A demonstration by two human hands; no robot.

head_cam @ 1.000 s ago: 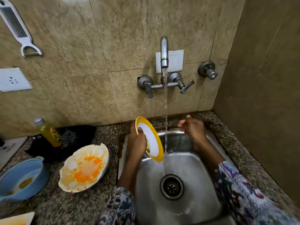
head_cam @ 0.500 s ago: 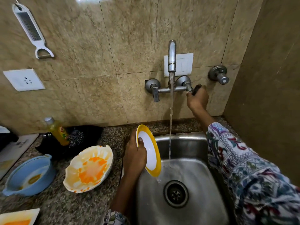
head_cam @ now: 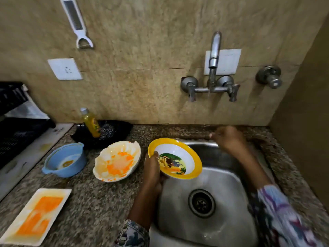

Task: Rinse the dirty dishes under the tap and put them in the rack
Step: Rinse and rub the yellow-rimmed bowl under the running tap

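Rectangular plate: near left on the granite bench, white, smeared with orange residue.
Sink: steel, near right of centre, wet, with its drain in the middle.
Left hand: at the sink's left edge, fingers curled under the bowl and thumb hooked over its rim, gripping it.
Yellow-rimmed bowl: held over the left part of the sink, tilted so its picture-printed inside faces up; it looks clean.
Scalloped bowl: on the bench just left of the held bowl, streaked orange.
Blue bowl: further left, with a little residue in the bottom.
Right hand: over the far edge of the sink, blurred, holding nothing; fingers loosely curled as far as I can tell.
Dish rack: black, at the far left edge, standing on a white tray.
Bottle: yellow liquid, far on the bench, standing in a black tray with a scrubber.
Tap: on the far wall above the sink, only a trace of water under the spout.
Grater: hanging on the wall, far left.
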